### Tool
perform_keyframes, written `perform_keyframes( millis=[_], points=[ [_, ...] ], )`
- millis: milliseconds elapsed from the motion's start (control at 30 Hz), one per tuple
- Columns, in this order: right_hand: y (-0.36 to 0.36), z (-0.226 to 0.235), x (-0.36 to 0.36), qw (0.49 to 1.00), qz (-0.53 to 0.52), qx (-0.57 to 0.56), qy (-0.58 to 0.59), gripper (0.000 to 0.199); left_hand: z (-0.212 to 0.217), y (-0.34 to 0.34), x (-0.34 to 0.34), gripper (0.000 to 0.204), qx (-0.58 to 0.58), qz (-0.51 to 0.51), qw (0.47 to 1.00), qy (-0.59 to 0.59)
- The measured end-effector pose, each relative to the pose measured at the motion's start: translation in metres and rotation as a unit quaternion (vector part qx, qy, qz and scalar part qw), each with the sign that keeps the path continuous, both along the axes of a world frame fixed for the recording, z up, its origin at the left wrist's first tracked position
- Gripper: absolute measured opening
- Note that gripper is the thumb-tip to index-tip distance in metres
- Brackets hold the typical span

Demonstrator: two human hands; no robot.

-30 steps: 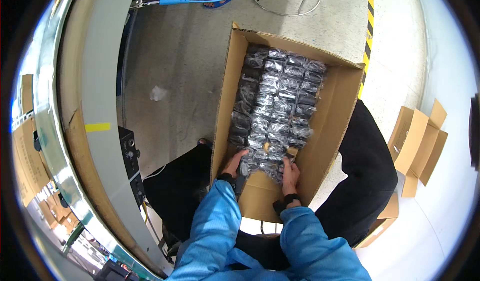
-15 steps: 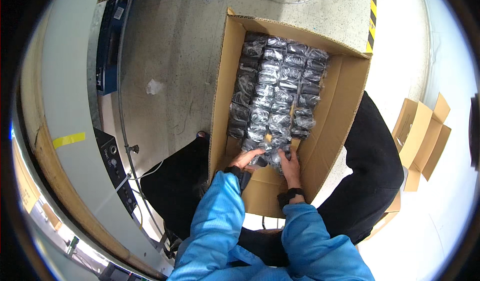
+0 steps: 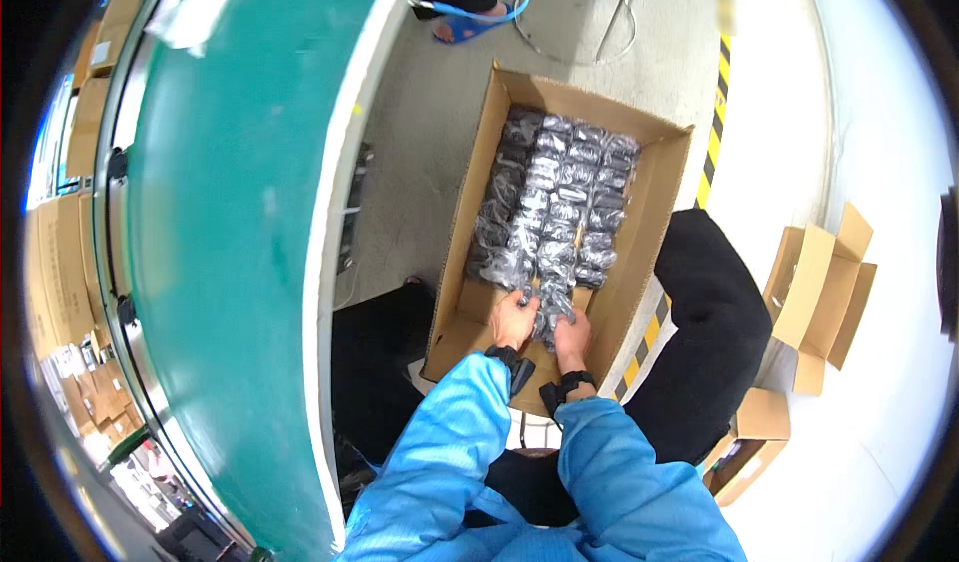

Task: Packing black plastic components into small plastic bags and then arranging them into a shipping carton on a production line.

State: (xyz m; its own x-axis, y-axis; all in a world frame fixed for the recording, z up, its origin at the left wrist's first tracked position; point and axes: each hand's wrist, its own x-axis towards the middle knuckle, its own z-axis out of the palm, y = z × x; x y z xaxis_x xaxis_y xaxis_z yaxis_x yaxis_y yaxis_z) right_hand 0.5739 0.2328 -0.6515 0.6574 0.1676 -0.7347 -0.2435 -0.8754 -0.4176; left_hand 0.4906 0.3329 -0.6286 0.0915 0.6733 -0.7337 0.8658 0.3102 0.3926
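A deep open cardboard box [image 3: 639, 232] stands between my legs. Inside lie rows of black items [image 3: 539, 179], each wrapped in clear plastic, their exact kind hidden by the wrapping. At the near end of the middle rows, my left hand [image 3: 512, 320] and my right hand [image 3: 571, 342] close from either side on plastic-wrapped black items [image 3: 547, 312]. The fingers of both are bent and partly covered by shiny film. Bare cardboard of the box floor shows beside the hands. Dark bands circle both wrists below blue sleeves.
A green worktop [image 3: 240, 262] with a pale edge runs along my left. Ahead, another person's foot in a blue slipper [image 3: 465, 28] is near a metal stool ring [image 3: 599, 57]. Black-and-yellow floor tape [image 3: 714, 142] and open cardboard boxes [image 3: 824, 292] lie to the right.
The view has swung, bringing the green worktop into sight on the left. My hands remain at the box's near end, with the left turned more upright beside the wrapped items.
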Motion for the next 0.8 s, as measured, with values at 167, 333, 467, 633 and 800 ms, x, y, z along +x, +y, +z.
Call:
perform_keyframes(
  millis=[167, 333, 467, 633, 800],
  points=[
    [0.016, 0.084, 0.015, 0.987, -0.062, 0.12, -0.09, 0.026, 0.079, 0.002, 0.015, 0.048, 0.104, 0.074, 0.987, -0.095],
    [0.039, 0.242, 0.006, 0.895, -0.038, 0.384, -0.223, 0.022, 0.25, 0.008, 0.002, 0.023, 0.321, 0.093, 0.89, -0.311],
    [0.053, 0.368, -0.02, 0.812, 0.036, 0.526, -0.25, 0.019, 0.378, -0.005, -0.039, 0.022, 0.446, 0.142, 0.788, -0.4],
    [0.111, 0.44, -0.07, 0.726, 0.166, 0.637, -0.201, 0.018, 0.443, 0.005, -0.106, 0.014, 0.507, 0.254, 0.755, -0.33],
    [0.193, 0.453, -0.151, 0.74, 0.382, 0.517, -0.197, 0.027, 0.439, 0.061, -0.198, 0.013, 0.434, 0.414, 0.71, -0.37]
  ],
)
